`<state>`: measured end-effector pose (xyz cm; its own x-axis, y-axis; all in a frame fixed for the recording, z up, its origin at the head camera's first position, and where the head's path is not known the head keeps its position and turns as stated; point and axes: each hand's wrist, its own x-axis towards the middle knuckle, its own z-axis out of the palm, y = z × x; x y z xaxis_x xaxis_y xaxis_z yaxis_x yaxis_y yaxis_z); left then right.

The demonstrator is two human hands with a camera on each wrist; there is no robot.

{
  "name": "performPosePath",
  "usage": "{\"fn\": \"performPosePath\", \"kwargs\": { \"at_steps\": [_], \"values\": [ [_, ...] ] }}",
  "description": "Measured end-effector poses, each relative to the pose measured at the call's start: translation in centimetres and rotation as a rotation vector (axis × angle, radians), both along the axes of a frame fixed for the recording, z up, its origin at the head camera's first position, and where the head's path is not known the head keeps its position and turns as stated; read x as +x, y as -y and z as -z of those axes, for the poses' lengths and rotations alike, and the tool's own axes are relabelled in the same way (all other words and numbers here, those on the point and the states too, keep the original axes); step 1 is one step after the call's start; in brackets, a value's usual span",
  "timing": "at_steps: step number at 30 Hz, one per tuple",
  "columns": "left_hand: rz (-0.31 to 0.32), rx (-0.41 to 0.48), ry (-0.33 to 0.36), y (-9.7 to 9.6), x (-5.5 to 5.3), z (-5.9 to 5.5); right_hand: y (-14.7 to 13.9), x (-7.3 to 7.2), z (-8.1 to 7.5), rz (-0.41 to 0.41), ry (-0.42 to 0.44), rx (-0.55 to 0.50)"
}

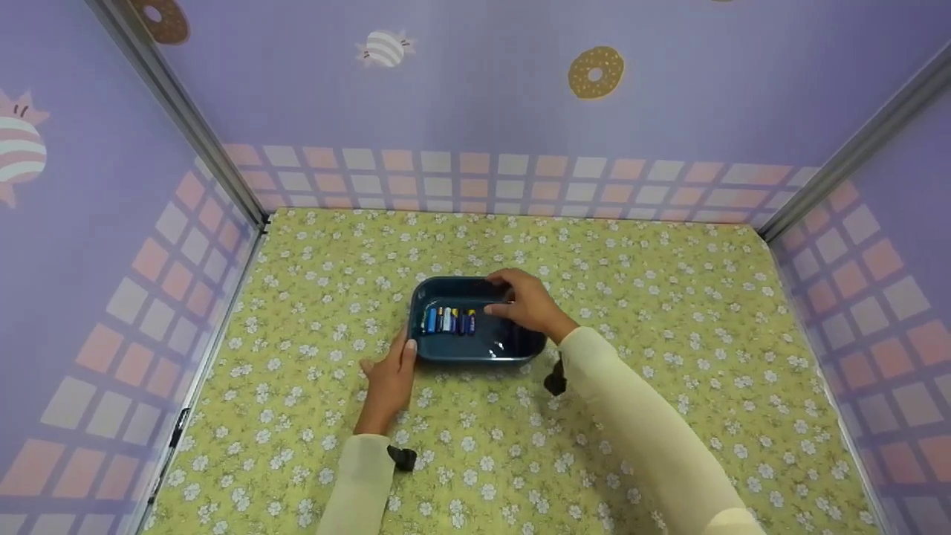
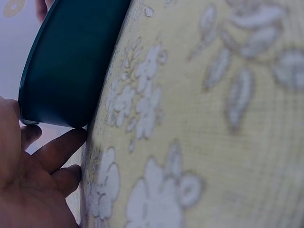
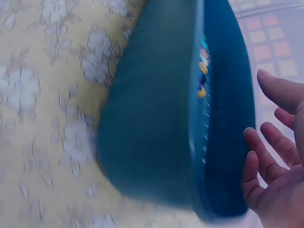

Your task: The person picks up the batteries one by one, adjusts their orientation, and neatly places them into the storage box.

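A dark teal plastic tub [image 1: 475, 351] sits on the floral cloth, its outer wall [image 2: 71, 66] filling the upper left of the left wrist view. Several small batteries [image 1: 449, 320] stand side by side in a row inside it, blue, white and purple with some yellow ends. My left hand [image 1: 390, 379] holds the tub's near left corner, thumb at the rim and fingers against the outer wall. Over the tub's right side is my right hand [image 1: 526, 299], its fingers loosely spread near the far rim, with nothing seen between them. Battery ends [image 3: 203, 66] peek over the rim in the right wrist view.
The yellow-green floral cloth [image 1: 669, 357] covers the surface around the tub. Purple walls [image 1: 483, 96] with checked borders and metal corner posts [image 1: 189, 111] enclose it at the back and both sides. A dark strap end [image 1: 555, 379] hangs beneath the right wrist.
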<state>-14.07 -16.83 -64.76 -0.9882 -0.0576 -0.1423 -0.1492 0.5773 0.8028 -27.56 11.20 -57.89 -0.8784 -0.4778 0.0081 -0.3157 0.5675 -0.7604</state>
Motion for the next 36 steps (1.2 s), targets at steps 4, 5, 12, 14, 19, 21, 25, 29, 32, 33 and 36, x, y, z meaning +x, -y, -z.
{"fn": "performPosePath", "kwargs": {
  "at_steps": [4,5,12,14,19,21,25,29,32,33,36],
  "values": [
    [0.011,-0.02,-0.01,0.0,-0.1,0.0,-2.0,0.1,-1.1,0.039,-0.012,-0.011],
    [0.008,-0.024,-0.009,0.0,-0.1,0.0,-2.5,0.1,-1.3,0.048,-0.013,-0.016],
    [0.009,-0.026,-0.012,0.1,-0.2,0.3,-6.1,0.0,-2.7,0.099,-0.062,-0.052],
    [0.008,-0.028,-0.008,0.1,-0.2,0.3,-7.2,0.0,-2.9,0.111,-0.082,-0.058],
    [0.006,-0.035,0.005,0.1,-0.3,0.2,-9.4,0.2,-3.1,0.146,-0.112,-0.056],
    [0.005,-0.033,0.006,0.1,-0.2,0.2,-10.2,0.3,-3.0,0.155,-0.113,-0.048],
    [0.002,-0.031,0.006,0.1,-0.2,0.2,-11.6,0.7,-2.4,0.152,-0.122,-0.022],
    [0.011,-0.017,0.01,0.1,-0.2,0.2,-12.7,1.1,-1.5,0.14,-0.1,-0.007],
    [0.017,-0.006,0.01,0.2,-0.1,0.2,-13.3,1.4,-0.8,0.128,-0.058,-0.009],
    [0.019,-0.006,0.007,0.2,-0.1,0.2,-13.5,1.5,-0.6,0.124,-0.043,-0.014],
    [0.022,-0.01,0.0,0.2,-0.1,0.3,-14.0,1.8,0.0,0.114,-0.002,-0.026]
  ]
}}
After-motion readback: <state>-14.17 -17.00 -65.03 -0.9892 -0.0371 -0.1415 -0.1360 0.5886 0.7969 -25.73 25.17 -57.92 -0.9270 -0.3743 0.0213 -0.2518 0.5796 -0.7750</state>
